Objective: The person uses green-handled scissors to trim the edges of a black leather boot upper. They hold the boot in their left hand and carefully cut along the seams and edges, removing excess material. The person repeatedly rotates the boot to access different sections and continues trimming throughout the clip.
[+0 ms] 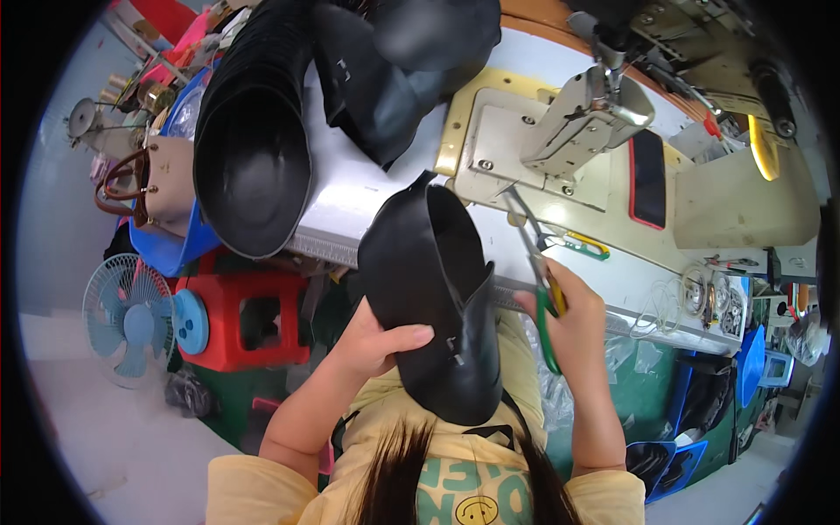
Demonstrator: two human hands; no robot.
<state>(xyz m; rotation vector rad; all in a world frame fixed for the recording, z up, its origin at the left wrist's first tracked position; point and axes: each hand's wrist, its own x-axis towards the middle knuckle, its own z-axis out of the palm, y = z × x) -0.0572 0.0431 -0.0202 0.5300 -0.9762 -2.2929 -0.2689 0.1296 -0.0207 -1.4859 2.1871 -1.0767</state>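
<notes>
Strands of dark hair (398, 468) hang over our yellow shirt (350, 481), closest to the eye, and just beyond them we hold the black shoe upper (398, 271) above our lap, its far end reaching across the edge of the bench (343, 197). Our left hand (367, 346) has it pinched, the thumb flat on the near side; the other fingers are mostly hidden behind the leather, so we cannot tell how they spread. Our right hand (569, 315) is curled around the green handles of the scissors (548, 332), fingers closed on them; the blades point away, toward the sewing machine (577, 131), apart from the upper. Whether the blades are parted is hard to tell.

Judging by the tool in hand, the work seems to be snipping or trimming. To do it well, we should turn the upper with the left hand until the spot faces us, and keep that thumb well back from the cutting line. We want the leather steady but not squeezed, since it looks soft and would likely crease. Small snips with the tips, laid close and level, should spare the stitches and the rim of the opening. We do best to work clear of the phone (648, 179) and the stacked uppers (254, 166).
</notes>
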